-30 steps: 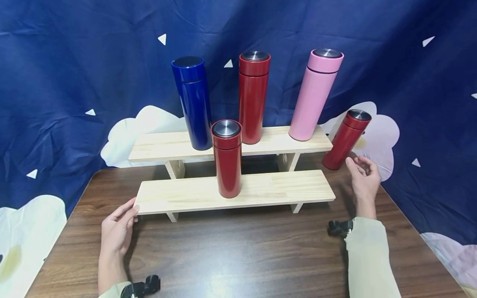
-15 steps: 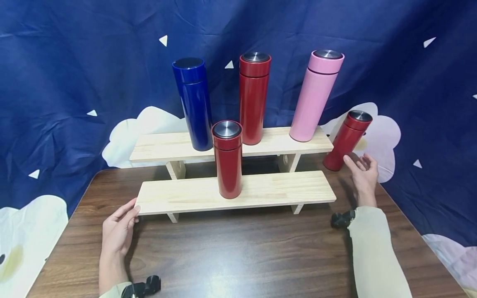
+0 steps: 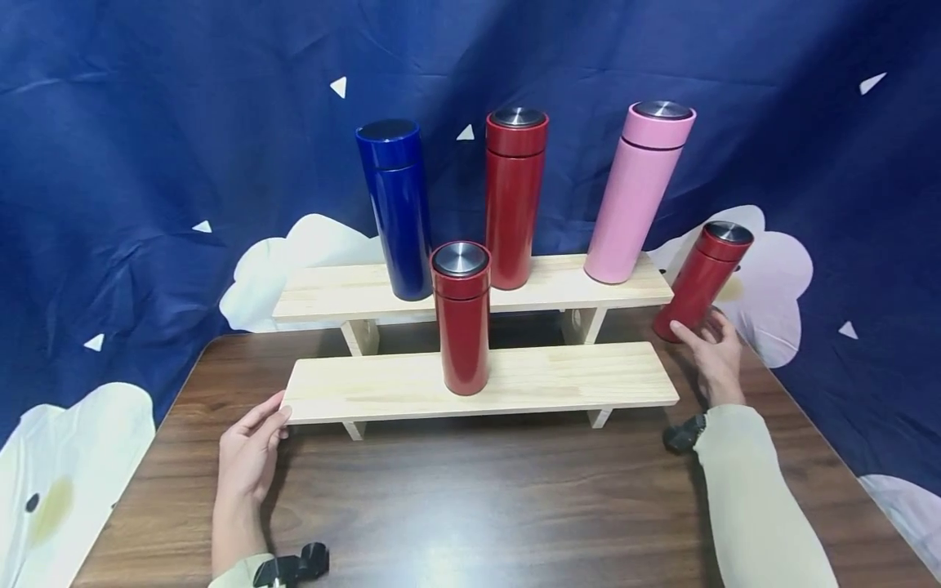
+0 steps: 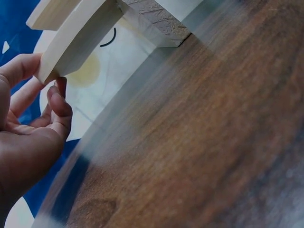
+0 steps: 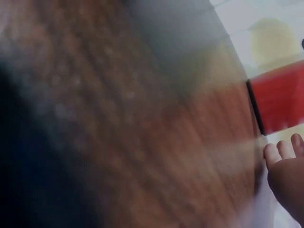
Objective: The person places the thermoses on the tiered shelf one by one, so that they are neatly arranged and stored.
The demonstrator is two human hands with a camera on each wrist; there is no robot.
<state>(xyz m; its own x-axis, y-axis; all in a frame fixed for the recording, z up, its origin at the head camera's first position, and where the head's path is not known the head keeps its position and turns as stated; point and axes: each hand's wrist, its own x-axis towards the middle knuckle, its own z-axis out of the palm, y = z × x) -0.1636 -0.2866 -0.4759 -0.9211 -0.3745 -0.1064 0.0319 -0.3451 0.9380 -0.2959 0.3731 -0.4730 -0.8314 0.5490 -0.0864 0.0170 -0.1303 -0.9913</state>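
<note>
My left hand (image 3: 250,453) pinches the left end of the lower wooden shelf (image 3: 367,392), thumb at its front corner; the left wrist view shows these fingers (image 4: 59,104) at the shelf end (image 4: 71,47). My right hand (image 3: 715,359) is beside the base of a red thermos flask (image 3: 698,282) standing on the table, right of the shelves. Its fingers are loosely bent, not wrapped round the flask. In the right wrist view a gap shows between the fingertips (image 5: 285,149) and the red flask (image 5: 280,99); whether the thumb touches it I cannot tell.
Another red flask (image 3: 463,327) stands mid-way along the lower shelf. On the upper wooden shelf (image 3: 331,290) stand a blue flask (image 3: 400,212), a red flask (image 3: 516,204) and a pink flask (image 3: 638,196). A blue patterned cloth (image 3: 220,122) hangs behind the brown table (image 3: 470,490).
My right hand has moved leftward and closer to the red flask on the table. The left hand stays on the shelf end. The head view has shifted slightly.
</note>
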